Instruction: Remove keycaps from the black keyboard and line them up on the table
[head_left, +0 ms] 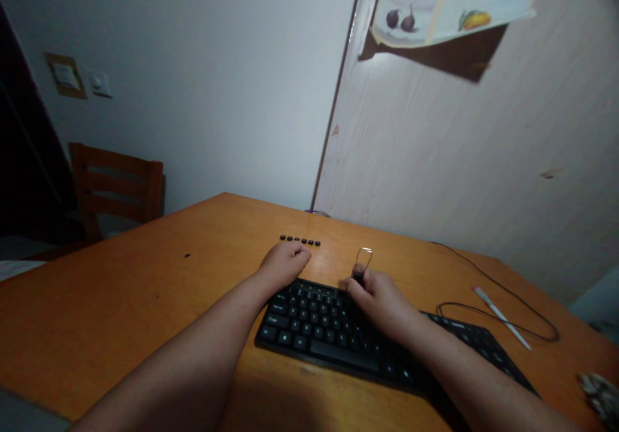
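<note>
A black keyboard (333, 354) lies slantwise on the wooden table, with a stretch of its top row at the left showing bare switches without caps. Just beyond that corner my left hand (286, 263) is closed, its fingers curled under; whatever they may hold is hidden. Over the keyboard's upper middle, my right hand (382, 293) grips a wire keycap puller (364, 258) by its dark handle, the wire loop pointing up and away. Several small black keycaps (304, 241) form a row on the table behind my left hand.
A white pen-like stick (503, 318) lies at the right beside a looping black cable (546, 338). One small dark piece (187, 255) sits on the table (120, 303) at the left. A wooden chair (118, 187) stands beyond the left edge, and walls close off the back.
</note>
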Demonstrator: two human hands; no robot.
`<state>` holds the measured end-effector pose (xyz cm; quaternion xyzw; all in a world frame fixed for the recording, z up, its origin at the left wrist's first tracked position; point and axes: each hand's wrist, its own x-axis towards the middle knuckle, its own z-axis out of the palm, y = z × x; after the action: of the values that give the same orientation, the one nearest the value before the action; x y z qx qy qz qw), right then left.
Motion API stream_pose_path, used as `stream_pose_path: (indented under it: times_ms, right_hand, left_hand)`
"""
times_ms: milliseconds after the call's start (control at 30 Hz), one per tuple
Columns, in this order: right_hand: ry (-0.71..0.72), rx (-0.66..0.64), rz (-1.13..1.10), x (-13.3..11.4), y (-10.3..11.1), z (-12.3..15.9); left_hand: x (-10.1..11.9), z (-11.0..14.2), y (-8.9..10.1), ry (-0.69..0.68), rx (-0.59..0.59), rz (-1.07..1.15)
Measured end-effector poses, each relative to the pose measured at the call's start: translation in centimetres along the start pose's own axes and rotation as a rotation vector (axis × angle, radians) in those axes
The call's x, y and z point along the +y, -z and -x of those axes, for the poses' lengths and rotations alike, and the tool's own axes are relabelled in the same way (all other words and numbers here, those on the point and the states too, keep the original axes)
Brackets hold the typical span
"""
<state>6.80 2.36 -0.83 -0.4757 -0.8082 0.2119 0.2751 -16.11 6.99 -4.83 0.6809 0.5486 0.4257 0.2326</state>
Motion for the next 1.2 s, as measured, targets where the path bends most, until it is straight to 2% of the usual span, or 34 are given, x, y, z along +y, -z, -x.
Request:
stream_pose_path:
  times_ms: [100,400,567,700,867,1100,1200]
  right_hand:
    - [-0.009,0.020,-0.054,0.4,0.0,-0.2]
    - [-0.156,0.030,-0.301,1.7,-0.1,-0.6]
    - [-0.125,0.084,-0.246,2.0,-0.4,-0.6]
    - [-0.116,0.139,-0.153,2.5,-0.3,-0.6]
    - [-0.131,0.185,-0.167,2.8,-0.4,-0.4]
    - [-0.196,0.218,-0.300,2.0,-0.2,-0.2]
    - [-0.245,0.231,-0.426,1.3,0.4,-0.2]
  left_hand:
    - [0.4,0.2,0.0,-0.010,-0.019,-0.010]
    - [1.7,0.8,0.2,-0.099,-0.116,-0.128]
    - [2.5,1.1,0.4,-0.166,-0.177,-0.187]
    - [2.8,1.3,0.4,-0.167,-0.211,-0.194]
    - [2.7,1.5,0.3,-0.154,-0.252,-0.165]
    - [2.5,1.6,0.1,-0.096,-0.271,-0.151]
    - [2.4,1.7,0.0,-0.102,-0.269,-0.144]
